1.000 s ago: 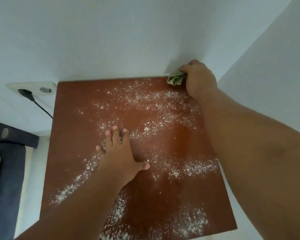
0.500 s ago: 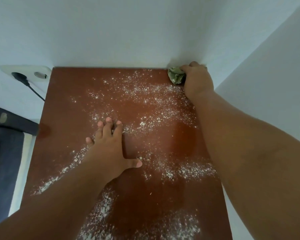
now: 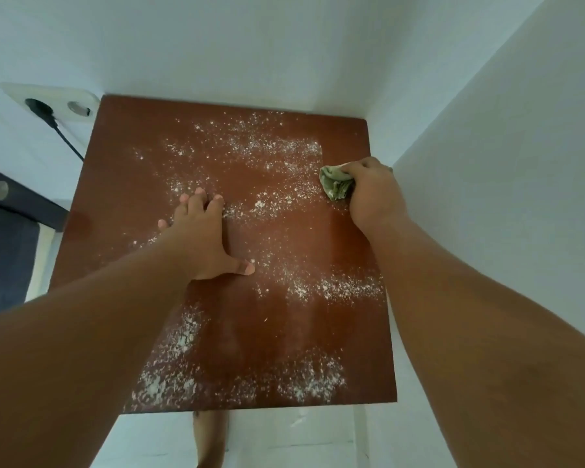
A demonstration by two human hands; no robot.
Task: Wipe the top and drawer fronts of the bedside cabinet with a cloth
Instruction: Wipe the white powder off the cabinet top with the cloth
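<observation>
**First stroke made along the right edge**

The right hand (image 3: 374,197) has left the far right corner, where it was a moment ago, and has come nearer along the right side of the cabinet top (image 3: 122,197). Its fingers are curled tightly around the crumpled green cloth (image 3: 335,184), which is pressed on the wood. Behind the cloth, toward the far corner, there is now a clean strip with a straight border against the white powder (image 3: 318,376). The left hand (image 3: 205,241) has stayed in the middle of the top, flat, with fingers straight and spread, holding nothing; it seems to support the person.

In my judgement the wiping has only begun. One narrow strip is clean, but powder covers most of the top, thickest at the near edge. The drawer fronts are not visible from here and are probably not yet done.

The side wall (image 3: 487,197) stands directly beside the right hand, so there is little space for the knuckles on this edge. The flat left hand lies on powder and must be lifted before the middle can be cleaned. At the far left a wall socket (image 3: 58,103) holds a black plug (image 3: 39,108) with its cable (image 3: 66,141) hanging beside the cabinet. Dark blue furniture (image 3: 7,251), perhaps a bed, is at the left. A foot (image 3: 210,440) shows below the near edge, where powder may fall.
</observation>
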